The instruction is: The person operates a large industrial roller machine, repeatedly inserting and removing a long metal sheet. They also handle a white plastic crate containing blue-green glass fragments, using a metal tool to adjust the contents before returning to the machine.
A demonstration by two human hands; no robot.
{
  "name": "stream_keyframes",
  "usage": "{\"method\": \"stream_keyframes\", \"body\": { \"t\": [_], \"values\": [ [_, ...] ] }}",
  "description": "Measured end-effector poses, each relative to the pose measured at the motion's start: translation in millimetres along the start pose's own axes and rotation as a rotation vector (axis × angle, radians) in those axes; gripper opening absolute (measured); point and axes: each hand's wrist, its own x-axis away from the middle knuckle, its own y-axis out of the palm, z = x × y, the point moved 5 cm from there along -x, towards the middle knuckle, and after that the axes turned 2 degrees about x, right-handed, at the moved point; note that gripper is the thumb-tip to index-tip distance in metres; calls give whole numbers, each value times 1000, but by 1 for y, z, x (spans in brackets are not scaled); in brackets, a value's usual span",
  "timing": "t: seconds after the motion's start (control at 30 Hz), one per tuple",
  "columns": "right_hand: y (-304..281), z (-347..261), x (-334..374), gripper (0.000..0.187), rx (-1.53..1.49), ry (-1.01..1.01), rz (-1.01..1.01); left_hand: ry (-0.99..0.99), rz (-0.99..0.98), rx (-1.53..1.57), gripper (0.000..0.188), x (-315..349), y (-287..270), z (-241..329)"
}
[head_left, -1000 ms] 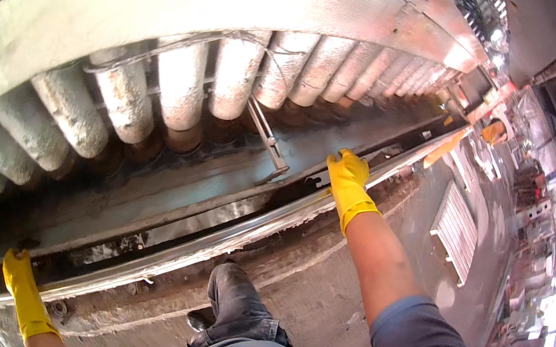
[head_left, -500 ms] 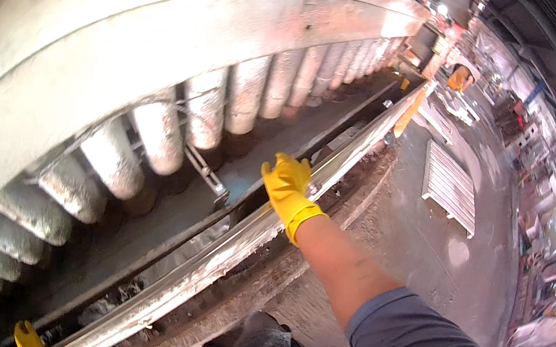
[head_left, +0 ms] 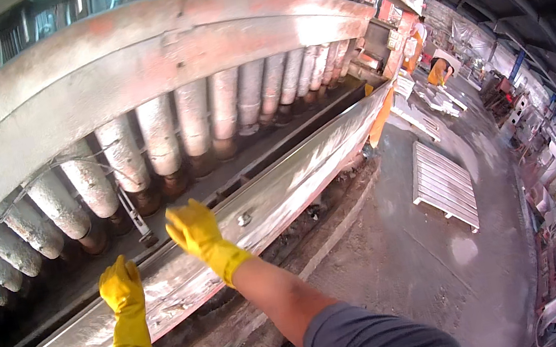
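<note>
A long pale panel point(head_left: 279, 181) with a stained, worn face stands along the front of a trough, its upper edge running from near left to far right. My left hand point(head_left: 122, 286), in a yellow rubber glove, is closed at that upper edge, fingertips hidden behind it. To its right my right hand point(head_left: 195, 229), gloved alike, has its fingers bent over the same edge. Just behind the hands a thin metal bracket point(head_left: 137, 217) hangs down into the dark trough point(head_left: 215, 177).
A row of pale, crusted cylinders point(head_left: 122, 156) hangs beneath a thick beam point(head_left: 125, 63) behind the trough. A slatted white panel point(head_left: 444, 185) lies on the wet floor point(head_left: 382, 259) at right. Farther off, a person in an orange apron point(head_left: 437, 73) bends over, with another person nearby.
My hands have come closer together: the left moved right and up, the right moved left and down. The long panel now shows more of its front face and covers the gap behind its edge.
</note>
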Motion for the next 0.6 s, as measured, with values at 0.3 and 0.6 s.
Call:
{"method": "stream_keyframes", "body": {
  "t": [0.3, 0.6],
  "values": [
    [-216, 49, 496, 62, -600, 902, -1029, -257, -151, -69, 44, 22, 13, 51],
    [-492, 217, 678, 62, 6, 1948, -537, -309, 28, -229, 35, 38, 49, 44]
  ]
}}
